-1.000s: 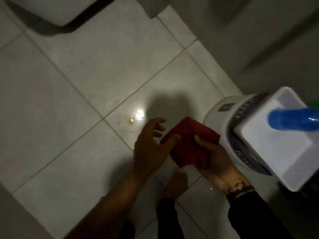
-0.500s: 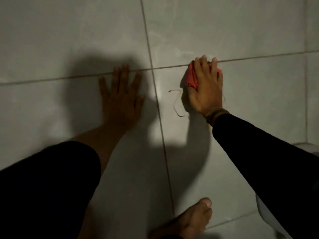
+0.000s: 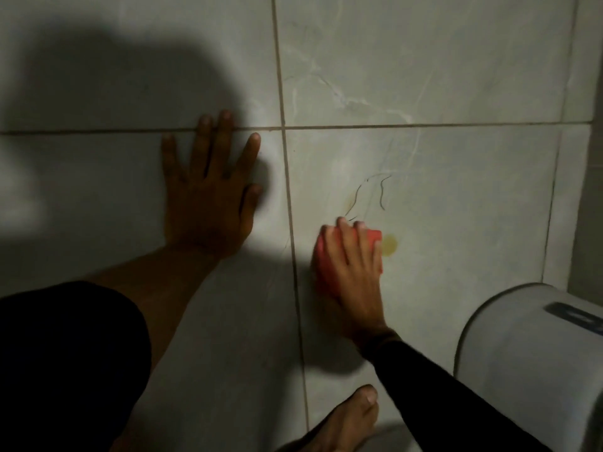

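A folded red cloth (image 3: 326, 265) lies on the pale tiled floor (image 3: 456, 190) under my right hand (image 3: 354, 275), whose straight fingers press down on it. A small yellow stain (image 3: 390, 245) sits on the tile just right of the cloth. Thin dark streaks (image 3: 368, 197) mark the tile above it. My left hand (image 3: 208, 197) rests flat on the floor to the left, fingers spread, in shadow.
A white round container (image 3: 528, 363) with a dark label stands at the lower right. My bare foot (image 3: 346, 422) is at the bottom centre. A wall edge (image 3: 590, 190) runs down the right side. Grout lines cross between my hands.
My right hand has drawn the cloth down toward me across the tile, leaving streaks above it. The view has moved closer. My left hand stays flat on the floor.
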A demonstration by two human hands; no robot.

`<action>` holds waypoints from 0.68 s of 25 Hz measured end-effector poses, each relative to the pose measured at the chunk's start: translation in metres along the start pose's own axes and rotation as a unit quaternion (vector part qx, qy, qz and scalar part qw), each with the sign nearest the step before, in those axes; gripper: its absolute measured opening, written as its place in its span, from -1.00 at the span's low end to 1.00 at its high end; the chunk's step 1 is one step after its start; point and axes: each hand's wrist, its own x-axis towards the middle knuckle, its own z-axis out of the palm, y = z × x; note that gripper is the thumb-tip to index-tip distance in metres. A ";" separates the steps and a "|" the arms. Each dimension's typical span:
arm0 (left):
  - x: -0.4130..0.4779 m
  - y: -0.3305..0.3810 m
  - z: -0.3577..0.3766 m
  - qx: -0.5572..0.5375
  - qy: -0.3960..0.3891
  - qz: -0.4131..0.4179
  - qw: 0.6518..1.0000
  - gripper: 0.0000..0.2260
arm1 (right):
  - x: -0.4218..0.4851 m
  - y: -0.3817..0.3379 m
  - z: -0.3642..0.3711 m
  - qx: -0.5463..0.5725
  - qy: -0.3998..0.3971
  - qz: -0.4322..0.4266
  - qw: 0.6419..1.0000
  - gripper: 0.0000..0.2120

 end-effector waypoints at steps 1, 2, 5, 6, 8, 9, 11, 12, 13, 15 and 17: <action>-0.001 0.000 0.001 0.003 -0.001 0.002 1.000 -0.36 | 0.014 0.014 -0.007 0.028 0.027 0.051 0.998 -0.19; -0.003 0.001 0.002 0.008 0.000 0.004 1.000 -0.36 | 0.041 0.022 -0.019 0.064 0.068 0.108 0.990 -0.19; -0.002 -0.001 0.006 0.012 0.008 0.003 1.000 -0.36 | 0.140 0.011 -0.044 0.073 0.194 0.163 0.965 -0.23; -0.002 0.000 0.006 0.007 0.009 0.003 1.000 -0.36 | 0.150 -0.003 -0.041 0.055 0.210 0.132 0.967 -0.22; -0.001 0.001 0.005 -0.002 0.010 0.001 1.000 -0.37 | 0.116 -0.026 -0.010 0.029 0.196 0.045 0.979 -0.21; -0.001 0.001 0.005 -0.005 0.010 -0.003 1.000 -0.38 | 0.075 -0.032 0.007 0.023 0.158 0.021 0.987 -0.23; -0.002 -0.001 0.004 -0.006 0.007 -0.004 1.000 -0.37 | -0.011 -0.016 0.024 0.013 0.064 0.034 0.997 -0.25; -0.003 -0.001 0.005 -0.003 0.008 -0.002 1.000 -0.37 | -0.030 0.006 0.023 0.026 0.042 0.065 0.997 -0.25; -0.004 0.001 0.005 0.001 0.013 0.000 1.000 -0.37 | -0.026 0.033 0.018 0.049 0.044 0.109 0.992 -0.23; -0.002 0.003 0.008 0.003 0.019 0.002 1.000 -0.37 | 0.031 0.077 -0.010 0.103 0.098 0.241 0.960 -0.17; -0.002 0.000 0.009 -0.001 0.019 -0.004 1.000 -0.38 | 0.110 0.085 -0.041 0.133 0.177 0.284 0.933 -0.12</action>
